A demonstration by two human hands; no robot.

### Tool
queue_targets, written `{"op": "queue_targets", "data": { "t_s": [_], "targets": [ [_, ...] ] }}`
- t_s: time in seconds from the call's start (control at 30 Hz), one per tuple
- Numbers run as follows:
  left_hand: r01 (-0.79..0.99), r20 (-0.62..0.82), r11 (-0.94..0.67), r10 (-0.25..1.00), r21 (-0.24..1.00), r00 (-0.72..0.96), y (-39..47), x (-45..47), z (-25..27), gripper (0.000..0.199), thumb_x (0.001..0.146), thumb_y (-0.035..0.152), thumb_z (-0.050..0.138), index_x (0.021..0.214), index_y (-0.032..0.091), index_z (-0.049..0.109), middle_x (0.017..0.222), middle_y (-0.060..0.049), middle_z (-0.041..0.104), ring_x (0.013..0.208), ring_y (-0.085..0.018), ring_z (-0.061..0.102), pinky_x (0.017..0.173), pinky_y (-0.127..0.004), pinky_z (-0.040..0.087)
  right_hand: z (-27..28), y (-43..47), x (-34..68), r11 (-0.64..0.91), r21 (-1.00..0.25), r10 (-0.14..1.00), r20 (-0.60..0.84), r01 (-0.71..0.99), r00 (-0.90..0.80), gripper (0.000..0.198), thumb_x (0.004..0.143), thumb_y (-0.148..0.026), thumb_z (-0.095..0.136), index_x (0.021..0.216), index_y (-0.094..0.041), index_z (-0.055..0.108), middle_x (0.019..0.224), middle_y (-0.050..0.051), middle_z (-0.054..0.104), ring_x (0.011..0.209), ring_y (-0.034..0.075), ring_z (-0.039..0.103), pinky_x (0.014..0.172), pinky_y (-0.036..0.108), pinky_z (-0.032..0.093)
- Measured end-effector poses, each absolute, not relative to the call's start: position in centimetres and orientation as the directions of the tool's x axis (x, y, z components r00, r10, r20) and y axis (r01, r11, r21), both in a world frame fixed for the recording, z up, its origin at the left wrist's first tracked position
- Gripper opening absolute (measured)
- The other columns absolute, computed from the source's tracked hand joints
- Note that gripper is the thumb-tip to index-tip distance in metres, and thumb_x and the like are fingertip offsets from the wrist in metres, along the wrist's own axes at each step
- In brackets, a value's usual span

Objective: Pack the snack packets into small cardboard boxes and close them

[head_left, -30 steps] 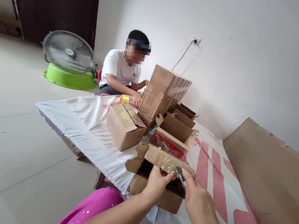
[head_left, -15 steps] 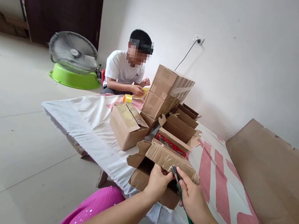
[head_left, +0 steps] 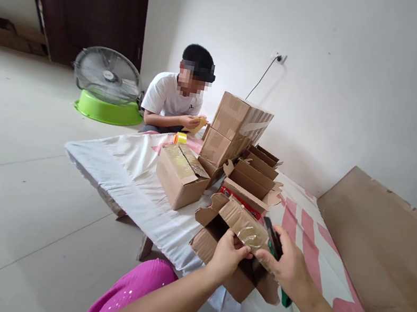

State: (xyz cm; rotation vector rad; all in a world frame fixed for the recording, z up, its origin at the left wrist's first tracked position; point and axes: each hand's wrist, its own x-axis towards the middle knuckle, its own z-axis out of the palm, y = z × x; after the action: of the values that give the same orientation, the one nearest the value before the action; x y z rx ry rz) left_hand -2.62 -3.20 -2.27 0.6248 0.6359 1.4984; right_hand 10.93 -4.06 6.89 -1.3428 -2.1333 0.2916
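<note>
An open cardboard box (head_left: 205,246) lies at the table's near edge with its flaps spread. My left hand (head_left: 226,256) is closed on the lower edge of the box's raised flap (head_left: 236,220), thumb and fingers pinched together. Shiny clear tape (head_left: 252,236) bulges on that flap beside the fingertips; whether they also grip the tape I cannot tell. My right hand (head_left: 286,261) is wrapped round green-handled scissors (head_left: 273,237), their dark blades pointing up and left, just right of the flap. The right thumb is near the flap's end.
Several open boxes (head_left: 250,182) stand in a row behind, beside stacked closed boxes (head_left: 215,149) and a taped box (head_left: 181,186). A tape roll (head_left: 180,138) sits near a seated person (head_left: 173,96) handling something yellow. A large cardboard sheet (head_left: 381,251) leans right.
The scissors have lifted off the flap, their blades now tipped up to the right of it. The box has turned slightly and shifted right. My left hand keeps its pinch.
</note>
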Motion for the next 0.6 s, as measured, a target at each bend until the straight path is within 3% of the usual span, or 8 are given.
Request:
{"op": "queue_targets", "data": {
  "t_s": [0.1,0.23,0.37,0.6],
  "targets": [
    [-0.714,0.007,0.008,1.0,0.7,0.018,-3.4,-2.8,-2.0,0.044,0.057,0.025,0.084,0.087,0.015,0.054,0.073,-0.003,0.07,0.064,-0.017,0.068,0.061,-0.028,0.056,6.6,-3.4,11.3,0.668,-0.144,0.711,0.415,0.73,-0.568,0.026,0.087,-0.021,0.052,0.113,-0.02,0.054,0.111,0.01,0.067,0.102,0.024,0.065,0.085,0.039,0.055],
    [-0.695,0.018,-0.023,1.0,0.718,-0.014,-3.3,-2.7,-1.8,0.035,0.06,0.029,0.082,0.08,0.013,0.058,0.064,-0.002,0.067,0.056,-0.014,0.065,0.057,-0.026,0.053,6.5,-2.2,10.3,0.81,0.069,0.505,0.425,0.583,-0.751,0.023,0.087,-0.007,0.045,0.104,-0.02,0.053,0.106,0.011,0.068,0.104,0.024,0.063,0.088,0.041,0.053],
    [-0.673,0.043,-0.041,0.999,0.738,-0.014,-3.2,-2.7,-1.7,0.021,0.058,0.023,0.079,0.065,0.013,0.062,0.058,-0.001,0.065,0.054,-0.012,0.06,0.057,-0.024,0.049,6.9,-0.5,9.2,0.869,0.113,0.402,0.403,0.481,-0.822,0.029,0.082,-0.003,0.048,0.106,-0.019,0.052,0.107,0.011,0.068,0.11,0.025,0.062,0.091,0.042,0.053],
    [-0.689,0.018,-0.05,0.998,0.723,-0.053,-3.1,-3.0,-2.3,0.032,0.05,0.024,0.084,0.072,0.015,0.062,0.065,0.0,0.066,0.059,-0.013,0.059,0.06,-0.026,0.048,7.8,0.9,8.3,0.918,0.154,0.33,0.211,0.365,-0.92,0.012,0.083,-0.011,0.049,0.09,-0.019,0.053,0.08,0.006,0.066,0.075,0.02,0.062,0.069,0.033,0.05]
  ]
}}
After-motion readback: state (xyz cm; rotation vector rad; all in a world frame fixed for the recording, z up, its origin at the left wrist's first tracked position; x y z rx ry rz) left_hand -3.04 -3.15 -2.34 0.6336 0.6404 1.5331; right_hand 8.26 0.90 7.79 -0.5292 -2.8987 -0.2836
